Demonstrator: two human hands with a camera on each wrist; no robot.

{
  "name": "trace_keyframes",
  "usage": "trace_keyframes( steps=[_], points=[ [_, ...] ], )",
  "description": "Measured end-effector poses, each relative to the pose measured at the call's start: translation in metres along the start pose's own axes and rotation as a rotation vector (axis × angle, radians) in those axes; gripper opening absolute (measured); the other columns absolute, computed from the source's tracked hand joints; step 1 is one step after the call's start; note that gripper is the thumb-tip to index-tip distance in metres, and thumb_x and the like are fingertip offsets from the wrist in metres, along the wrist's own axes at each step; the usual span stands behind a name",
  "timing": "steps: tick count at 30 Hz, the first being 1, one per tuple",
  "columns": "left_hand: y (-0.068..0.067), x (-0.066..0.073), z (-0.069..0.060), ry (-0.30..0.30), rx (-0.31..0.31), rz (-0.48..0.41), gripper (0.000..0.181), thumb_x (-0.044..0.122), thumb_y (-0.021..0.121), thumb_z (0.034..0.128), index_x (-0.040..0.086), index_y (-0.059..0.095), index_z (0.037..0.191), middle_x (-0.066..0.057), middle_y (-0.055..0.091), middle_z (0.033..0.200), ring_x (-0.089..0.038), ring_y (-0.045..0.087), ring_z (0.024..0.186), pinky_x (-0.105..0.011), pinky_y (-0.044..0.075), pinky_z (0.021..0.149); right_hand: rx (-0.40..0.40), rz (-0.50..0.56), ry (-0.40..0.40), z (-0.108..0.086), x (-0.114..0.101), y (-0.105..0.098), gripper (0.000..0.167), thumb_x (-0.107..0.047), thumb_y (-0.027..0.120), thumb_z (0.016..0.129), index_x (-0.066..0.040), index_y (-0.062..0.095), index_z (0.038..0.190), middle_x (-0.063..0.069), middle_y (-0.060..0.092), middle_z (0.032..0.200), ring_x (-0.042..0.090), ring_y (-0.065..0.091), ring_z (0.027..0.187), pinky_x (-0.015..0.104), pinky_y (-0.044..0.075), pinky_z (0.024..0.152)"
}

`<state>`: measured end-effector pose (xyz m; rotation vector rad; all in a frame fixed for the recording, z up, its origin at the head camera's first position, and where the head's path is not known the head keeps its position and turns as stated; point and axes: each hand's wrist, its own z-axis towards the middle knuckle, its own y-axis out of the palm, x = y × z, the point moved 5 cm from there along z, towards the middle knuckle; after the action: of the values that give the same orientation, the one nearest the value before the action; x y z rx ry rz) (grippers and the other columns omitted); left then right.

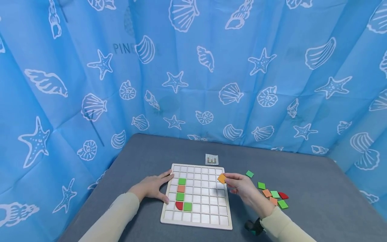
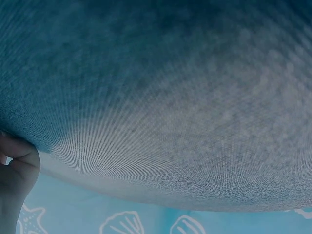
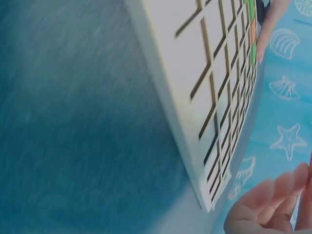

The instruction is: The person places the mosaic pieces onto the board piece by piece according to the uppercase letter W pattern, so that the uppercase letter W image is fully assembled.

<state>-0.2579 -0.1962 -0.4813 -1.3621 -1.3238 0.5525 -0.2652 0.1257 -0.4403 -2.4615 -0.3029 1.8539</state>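
Observation:
The right hand [image 1: 243,189] pinches an orange square tile [image 1: 222,178] above the upper right part of a white grid board [image 1: 196,223]. In the right wrist view the curled fingers of that hand [image 3: 273,204] show at the lower right, beside the board [image 3: 165,92]. Against the board's left edge rests the left hand [image 1: 152,187], thumb and fingers spread. Only part of the left hand [image 2: 18,170] shows at the left wrist view's edge. On the board's left side lie green tiles [image 1: 180,197], an orange tile [image 1: 181,189] and a red quarter-round tile [image 1: 179,205].
Loose green tiles [image 1: 283,204], orange tiles [image 1: 267,193] and a red piece [image 1: 283,195] lie right of the board on the grey table [image 1: 157,148]. A small patterned card [image 1: 211,159] is behind the board. A dark object [image 1: 253,227] sits by the right wrist. A blue curtain [image 1: 193,77] hangs behind.

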Motion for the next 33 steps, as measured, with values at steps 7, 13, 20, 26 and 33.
trace_keyframes(
  steps=[7,13,20,26,33],
  points=[
    [0.001,-0.001,-0.002,0.004,0.003,-0.007,0.103,0.061,0.076,0.0720,0.024,0.029,0.155,0.004,0.017,0.162,-0.038,0.036,0.137,-0.056,0.032,0.104,-0.023,0.035,-0.008,-0.001,0.002,0.022,0.021,-0.003,0.063,0.094,0.005,0.067,0.112,0.006,0.066,0.091,0.022,0.060,0.081,0.035,0.048,0.071],
    [0.002,-0.002,-0.001,0.012,0.018,0.003,0.103,0.062,0.076,0.0719,0.023,0.029,0.155,0.004,0.018,0.161,-0.039,0.036,0.136,-0.055,0.034,0.104,-0.020,0.048,-0.011,-0.001,0.005,0.035,0.018,-0.001,0.063,0.093,0.006,0.068,0.109,0.007,0.068,0.093,0.018,0.062,0.078,0.033,0.048,0.069],
    [0.000,0.000,-0.004,0.020,0.034,0.015,0.104,0.060,0.077,0.0713,0.020,0.030,0.155,0.001,0.019,0.161,-0.039,0.037,0.136,-0.056,0.034,0.103,-0.003,-0.012,-0.006,-0.002,0.008,0.045,0.018,-0.004,0.064,0.092,0.002,0.069,0.108,0.006,0.068,0.097,0.024,0.062,0.085,0.033,0.045,0.068],
    [-0.002,0.002,-0.004,0.014,0.040,0.028,0.104,0.060,0.077,0.0709,0.019,0.030,0.155,0.000,0.019,0.161,-0.039,0.038,0.135,-0.056,0.034,0.103,-0.047,-0.059,0.002,0.000,0.008,0.052,0.016,-0.003,0.066,0.090,0.003,0.071,0.104,0.005,0.070,0.091,0.021,0.062,0.080,0.032,0.046,0.065],
    [-0.002,0.005,-0.006,0.001,0.040,0.020,0.104,0.060,0.077,0.0708,0.021,0.030,0.155,0.001,0.019,0.161,-0.039,0.037,0.136,-0.056,0.034,0.103,-0.142,-0.173,-0.016,0.006,0.008,0.057,0.015,-0.004,0.069,0.088,0.003,0.072,0.101,0.005,0.072,0.089,0.016,0.065,0.074,0.030,0.049,0.064]
  ],
)
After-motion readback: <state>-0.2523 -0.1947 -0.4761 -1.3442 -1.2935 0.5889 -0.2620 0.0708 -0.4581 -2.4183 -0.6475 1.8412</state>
